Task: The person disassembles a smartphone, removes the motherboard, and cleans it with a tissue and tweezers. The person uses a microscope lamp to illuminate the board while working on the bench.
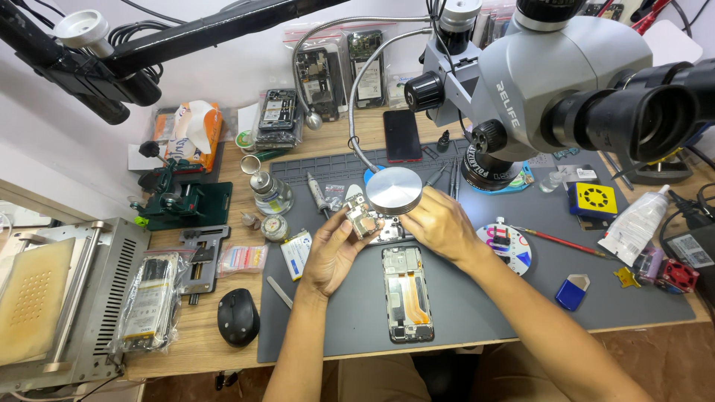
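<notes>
My left hand [333,249] holds a small phone circuit board [361,216] by its edge, lifted just above the grey work mat [477,298]. My right hand [439,223] rests on the mat beside the board, fingers curled against it under a round metal disc [393,190]. An opened phone frame [407,292] with orange flex cables lies flat on the mat directly below both hands. A large grey microscope [566,74] hangs over the upper right of the bench.
A black mouse [238,316] and metal jig [201,257] sit left of the mat. Glass bottle [268,192], tweezers, a yellow-black box [593,199], white tube [637,223], red-handled tool [558,240] and blue pick [572,292] surround the hands. A dark phone [403,135] lies behind.
</notes>
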